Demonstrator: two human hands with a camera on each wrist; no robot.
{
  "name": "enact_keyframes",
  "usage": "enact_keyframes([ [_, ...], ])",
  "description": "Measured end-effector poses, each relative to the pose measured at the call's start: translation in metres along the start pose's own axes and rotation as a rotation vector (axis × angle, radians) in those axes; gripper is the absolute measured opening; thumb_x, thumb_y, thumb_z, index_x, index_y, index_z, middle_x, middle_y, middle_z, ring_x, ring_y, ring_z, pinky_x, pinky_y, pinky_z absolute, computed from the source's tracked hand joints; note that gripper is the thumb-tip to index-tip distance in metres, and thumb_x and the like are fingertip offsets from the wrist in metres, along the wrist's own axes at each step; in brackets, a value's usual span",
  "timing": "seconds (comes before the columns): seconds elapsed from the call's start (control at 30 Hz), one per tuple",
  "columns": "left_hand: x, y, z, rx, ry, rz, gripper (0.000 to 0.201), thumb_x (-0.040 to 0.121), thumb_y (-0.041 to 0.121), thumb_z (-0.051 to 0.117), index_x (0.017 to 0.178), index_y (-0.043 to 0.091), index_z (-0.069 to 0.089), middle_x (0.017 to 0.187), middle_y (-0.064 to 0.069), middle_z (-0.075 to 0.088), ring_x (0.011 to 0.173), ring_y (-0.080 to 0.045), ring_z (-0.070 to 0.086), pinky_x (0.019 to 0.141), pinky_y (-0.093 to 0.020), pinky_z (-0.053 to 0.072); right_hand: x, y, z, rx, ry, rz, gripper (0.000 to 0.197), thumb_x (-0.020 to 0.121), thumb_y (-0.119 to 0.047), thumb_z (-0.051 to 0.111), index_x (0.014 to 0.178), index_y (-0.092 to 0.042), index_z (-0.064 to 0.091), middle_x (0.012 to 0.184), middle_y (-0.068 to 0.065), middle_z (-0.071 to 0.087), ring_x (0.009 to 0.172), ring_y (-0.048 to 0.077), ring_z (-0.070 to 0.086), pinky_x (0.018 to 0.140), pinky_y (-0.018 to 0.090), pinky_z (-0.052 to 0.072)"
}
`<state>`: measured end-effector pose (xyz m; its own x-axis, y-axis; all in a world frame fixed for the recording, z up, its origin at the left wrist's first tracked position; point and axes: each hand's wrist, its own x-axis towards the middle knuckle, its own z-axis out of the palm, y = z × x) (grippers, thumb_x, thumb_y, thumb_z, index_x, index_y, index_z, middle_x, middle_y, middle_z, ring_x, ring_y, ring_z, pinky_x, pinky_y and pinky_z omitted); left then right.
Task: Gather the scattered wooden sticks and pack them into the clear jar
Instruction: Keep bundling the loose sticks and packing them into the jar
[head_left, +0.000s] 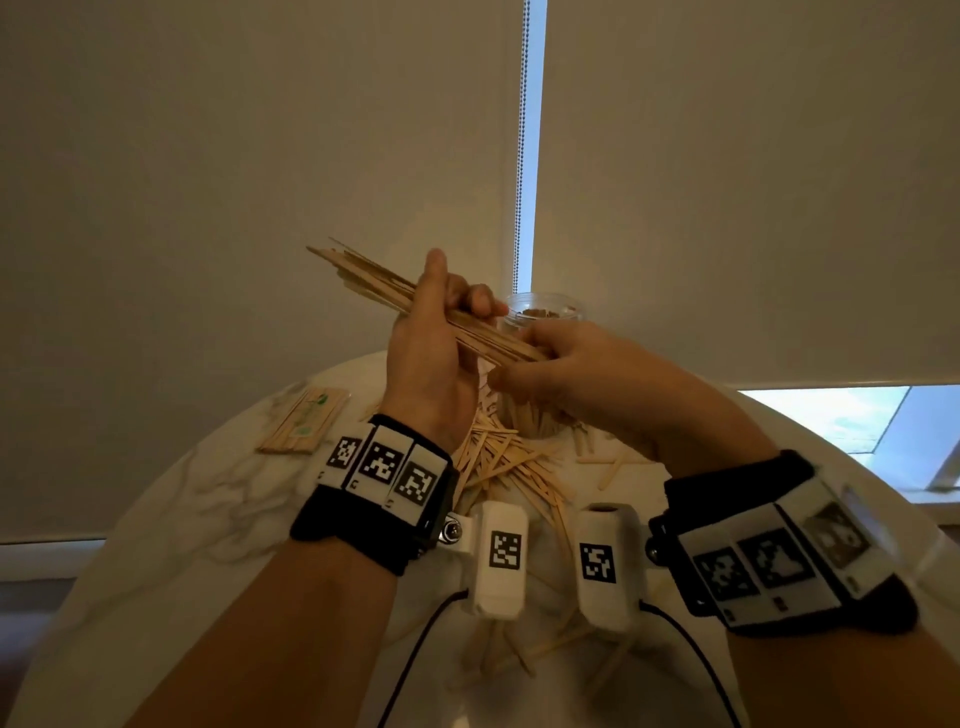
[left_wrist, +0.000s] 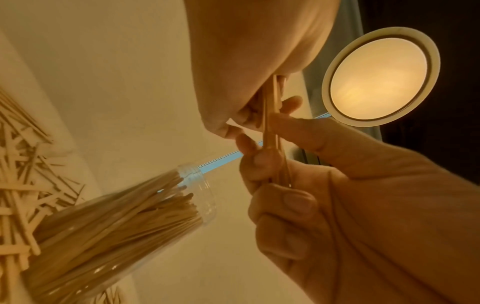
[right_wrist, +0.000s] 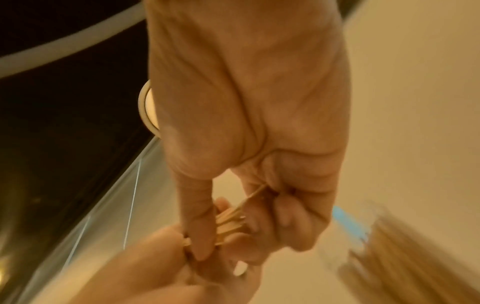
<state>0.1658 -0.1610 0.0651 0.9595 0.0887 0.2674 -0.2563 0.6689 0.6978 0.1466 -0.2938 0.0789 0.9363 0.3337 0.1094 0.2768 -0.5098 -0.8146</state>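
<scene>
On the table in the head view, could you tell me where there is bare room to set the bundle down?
Bare marble table shows on the left, between the packet of sticks and the near edge. It is crowded in the middle: loose sticks lie heaped around the jar, below both hands.

Your left hand (head_left: 426, 358) & right hand (head_left: 561, 364) both grip the stick bundle (head_left: 415, 301) above the jar (head_left: 545, 306); loose sticks (head_left: 509, 462) mid-table (head_left: 208, 519).

A bunch of long thin wooden sticks (head_left: 415, 306) is held up in the air, slanting up to the left. Behind it stands the clear jar (head_left: 545, 312), open on top and nearly full of sticks. More loose sticks (head_left: 498, 457) lie crisscrossed on the worktop (head_left: 208, 519) near the jar.
</scene>
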Motion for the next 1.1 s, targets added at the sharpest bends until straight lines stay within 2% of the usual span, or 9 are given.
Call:
enact_keyframes([
  [0.07,-0.003,-0.001,0.002,0.025,-0.048,-0.03,0.043,0.104,0.041,0.045,0.067,0.018,0.045,0.067,-0.001,0.061,0.075,-0.016,0.065,0.067,-0.029,0.057,0.001,0.001,-0.002,-0.077,0.055,-0.073,0.027,0.088,-0.029,0.071,0.113,-0.021,0.062,0.089,0.002,0.07,0.067,0.012,0.065,0.057,0.023,0.052],
  [0.2,-0.009,-0.005,0.008,0.108,-0.165,-0.095,0.043,0.104,0.038,0.043,0.068,0.016,0.045,0.09,-0.01,0.073,0.077,-0.019,0.07,0.068,-0.032,0.058,0.003,0.003,0.001,-0.199,0.055,-0.161,0.033,0.089,-0.028,0.07,0.12,-0.026,0.06,0.091,0.0,0.07,0.075,0.018,0.071,0.069,0.033,0.061],
  [0.37,-0.007,-0.006,0.009,0.244,-0.165,-0.125,0.044,0.103,0.034,0.046,0.067,0.014,0.06,0.121,-0.006,0.072,0.113,-0.021,0.068,0.093,-0.035,0.053,0.002,0.003,-0.002,-0.328,0.168,-0.211,0.025,0.097,-0.042,0.056,0.116,-0.026,0.054,0.096,-0.004,0.064,0.08,0.013,0.065,0.071,0.029,0.055],
  [0.47,-0.007,-0.007,0.011,0.214,-0.141,-0.152,0.034,0.102,0.041,0.05,0.096,0.016,0.072,0.127,-0.007,0.068,0.115,-0.021,0.066,0.096,-0.037,0.054,0.0,0.001,0.001,-0.362,0.095,-0.193,0.028,0.103,-0.042,0.044,0.108,-0.021,0.061,0.088,0.001,0.066,0.078,0.017,0.066,0.069,0.032,0.056],
  [0.57,-0.007,-0.001,0.012,0.164,-0.124,-0.176,0.027,0.097,0.034,0.06,0.116,0.016,0.064,0.126,-0.011,0.067,0.11,-0.024,0.069,0.087,-0.036,0.058,-0.001,-0.001,0.0,-0.371,0.032,-0.182,0.032,0.103,-0.044,0.039,0.107,-0.022,0.062,0.088,0.003,0.068,0.077,0.018,0.067,0.072,0.037,0.058],
  [0.67,-0.004,0.014,0.008,0.085,-0.106,-0.148,0.04,0.087,0.036,0.07,0.12,0.019,0.057,0.121,-0.011,0.069,0.109,-0.025,0.069,0.077,-0.037,0.058,-0.007,-0.002,-0.008,-0.361,-0.014,-0.145,0.03,0.103,-0.044,0.042,0.105,-0.021,0.061,0.076,-0.002,0.06,0.063,0.009,0.056,0.058,0.027,0.047],
  [0.83,0.004,0.042,-0.011,-0.016,0.085,-0.017,0.058,0.089,0.057,0.06,0.133,0.02,0.049,0.12,-0.011,0.071,0.104,-0.028,0.072,0.091,-0.049,0.055,-0.018,-0.001,-0.022,-0.452,-0.092,-0.066,0.028,0.1,-0.047,0.044,0.087,-0.027,0.058,0.072,-0.006,0.054,0.06,0.007,0.048,0.059,0.025,0.038],
  [0.97,0.0,0.039,-0.003,0.118,0.013,-0.133,0.048,0.106,0.043,0.034,0.119,0.008,0.064,0.107,-0.01,0.075,0.092,-0.023,0.074,0.078,-0.034,0.059,-0.017,-0.005,-0.012,-0.532,-0.091,-0.069,0.022,0.1,-0.041,0.05,0.094,-0.026,0.065,0.072,-0.007,0.059,0.062,0.005,0.053,0.057,0.021,0.037],
  [1.1,-0.008,0.024,0.009,0.268,-0.079,-0.262,0.049,0.108,0.035,0.031,0.102,0.003,0.068,0.095,-0.014,0.075,0.083,-0.024,0.074,0.072,-0.032,0.061,-0.01,-0.003,-0.012,-0.72,0.095,-0.028,0.019,0.094,-0.036,0.057,0.091,-0.021,0.068,0.068,-0.003,0.059,0.058,0.009,0.055,0.052,0.022,0.037],
])
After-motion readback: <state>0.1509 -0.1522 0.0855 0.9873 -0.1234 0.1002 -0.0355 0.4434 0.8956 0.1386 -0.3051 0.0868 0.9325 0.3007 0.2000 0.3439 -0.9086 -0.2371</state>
